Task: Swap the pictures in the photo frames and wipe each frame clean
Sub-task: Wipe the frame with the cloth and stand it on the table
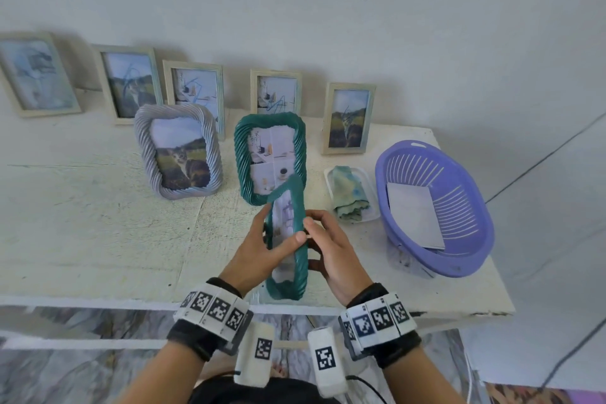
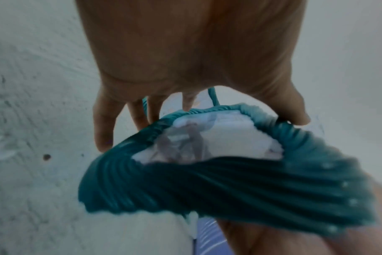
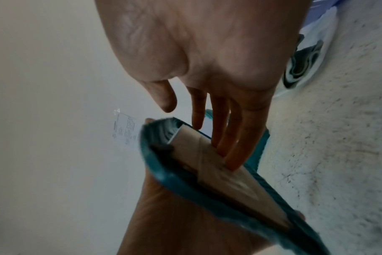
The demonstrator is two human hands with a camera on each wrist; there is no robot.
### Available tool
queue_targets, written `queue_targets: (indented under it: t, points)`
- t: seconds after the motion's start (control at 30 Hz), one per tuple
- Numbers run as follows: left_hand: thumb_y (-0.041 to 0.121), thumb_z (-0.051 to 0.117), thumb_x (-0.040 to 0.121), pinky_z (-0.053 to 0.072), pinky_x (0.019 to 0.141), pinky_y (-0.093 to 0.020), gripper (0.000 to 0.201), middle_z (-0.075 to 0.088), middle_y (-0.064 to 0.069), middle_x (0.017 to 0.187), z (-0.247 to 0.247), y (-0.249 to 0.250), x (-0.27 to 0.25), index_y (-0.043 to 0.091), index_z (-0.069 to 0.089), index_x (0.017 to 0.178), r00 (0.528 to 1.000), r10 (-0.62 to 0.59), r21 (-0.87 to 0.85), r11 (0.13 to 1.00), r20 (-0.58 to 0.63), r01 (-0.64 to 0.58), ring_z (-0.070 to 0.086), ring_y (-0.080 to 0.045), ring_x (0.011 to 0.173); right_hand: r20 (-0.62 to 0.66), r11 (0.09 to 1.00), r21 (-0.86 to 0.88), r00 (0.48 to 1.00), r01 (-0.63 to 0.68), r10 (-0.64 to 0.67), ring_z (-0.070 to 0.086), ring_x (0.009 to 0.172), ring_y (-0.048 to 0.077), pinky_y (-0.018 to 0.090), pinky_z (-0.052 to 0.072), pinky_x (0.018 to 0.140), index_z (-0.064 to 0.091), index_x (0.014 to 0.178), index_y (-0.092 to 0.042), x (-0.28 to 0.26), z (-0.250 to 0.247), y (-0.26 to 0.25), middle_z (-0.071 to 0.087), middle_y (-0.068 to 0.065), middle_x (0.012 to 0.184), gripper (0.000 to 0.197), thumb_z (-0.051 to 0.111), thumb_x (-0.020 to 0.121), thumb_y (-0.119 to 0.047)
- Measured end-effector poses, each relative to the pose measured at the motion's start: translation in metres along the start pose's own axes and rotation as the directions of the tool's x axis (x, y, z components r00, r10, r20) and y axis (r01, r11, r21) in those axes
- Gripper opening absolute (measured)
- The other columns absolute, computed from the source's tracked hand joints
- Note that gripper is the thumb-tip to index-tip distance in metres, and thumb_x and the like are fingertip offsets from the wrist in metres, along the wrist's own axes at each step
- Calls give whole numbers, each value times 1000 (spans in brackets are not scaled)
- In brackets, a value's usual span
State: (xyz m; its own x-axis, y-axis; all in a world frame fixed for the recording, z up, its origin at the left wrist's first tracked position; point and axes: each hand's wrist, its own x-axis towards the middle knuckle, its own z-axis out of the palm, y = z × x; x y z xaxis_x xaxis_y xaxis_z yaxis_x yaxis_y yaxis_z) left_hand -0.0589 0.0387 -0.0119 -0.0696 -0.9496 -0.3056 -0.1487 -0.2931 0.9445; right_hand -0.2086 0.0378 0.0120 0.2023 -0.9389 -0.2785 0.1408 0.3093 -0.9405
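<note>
I hold a teal rope-pattern photo frame point(image 1: 290, 289) edge-on above the table's front edge. My left hand point(image 1: 255, 252) grips it, thumb across the glass front and fingers behind the left rim. The left wrist view shows the frame point(image 2: 207, 186) with a pale picture under the glass. My right hand point(image 1: 337, 256) lays straight fingers point(image 3: 233, 146) on the brown cardboard back point(image 3: 246, 186), thumb apart from the frame. A second teal frame point(image 1: 242, 157) and a grey twisted frame point(image 1: 144, 154) with a cat picture stand behind. A folded green-blue cloth point(image 1: 349, 193) lies to the right.
Several pale wooden frames point(image 1: 193, 92) lean along the wall at the back. A purple slotted basket point(image 1: 459, 239) holding a sheet of paper sits at the right end of the white table point(image 1: 98, 223). The cloth rests on a small white tray point(image 1: 373, 213).
</note>
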Motion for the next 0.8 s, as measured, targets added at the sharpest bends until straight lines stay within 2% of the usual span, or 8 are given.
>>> queue_targets:
  t: [0.17,0.33,0.43,0.53,0.6,0.7,0.73,0.8]
  points:
    - [82,70,52,47,100,-55,110,51,6,141,-6,7,-7,48,24,146,997,2,-262,965,80,19,56,-15,123,58,994,-11,992,113,-112,68,96,28,43,58,75,57,115,-5,-8,6,-4,65,13,112,18,52,98,-8]
    - [82,68,57,46,98,-60,99,57,3,135,-9,15,-10,45,34,143,991,27,-389,921,133,27,56,-20,124,91,930,-293,975,221,-203,66,89,22,41,60,69,58,118,-27,-11,15,-7,64,-2,100,31,69,89,-22]
    - [78,69,59,46,99,-54,92,59,8,132,-14,17,-8,49,36,140,993,44,-351,937,112,-2,58,-18,121,113,859,-435,963,269,-244,65,80,16,35,58,69,58,115,-34,-12,14,-14,63,-5,93,31,70,87,-30]
    - [72,64,57,49,86,-38,86,59,5,122,-23,21,-7,53,36,136,997,45,-297,955,68,-23,60,-13,110,137,685,-636,925,357,-355,57,71,12,27,50,65,64,110,-33,-9,7,-23,56,-7,82,27,71,84,-32]
    - [67,61,56,47,81,-28,90,57,10,123,-30,23,-8,50,33,139,997,61,-273,961,40,-48,59,-6,109,174,473,-790,882,390,-437,50,64,10,18,39,58,71,107,-31,-6,3,-26,47,-11,72,22,69,85,-31]
    - [64,64,55,49,83,-24,95,49,13,135,-40,24,-8,49,28,142,997,83,-217,973,-6,-82,55,2,114,163,220,-928,859,300,-486,43,52,7,18,27,48,74,102,-30,1,6,-28,39,-15,55,18,61,89,-34]
    - [64,67,55,50,88,-29,96,48,11,138,-42,22,-9,49,28,142,995,90,-199,975,-36,-95,55,-1,115,146,219,-933,858,285,-493,45,49,9,22,30,46,73,99,-28,3,9,-27,41,-14,51,21,56,92,-37]
    - [66,70,58,50,95,-35,100,45,13,141,-49,18,-10,47,25,145,991,120,-123,984,-67,-128,55,-7,118,100,387,-866,870,315,-483,51,46,10,26,38,47,72,90,-22,8,14,-21,52,-10,50,26,51,95,-36]
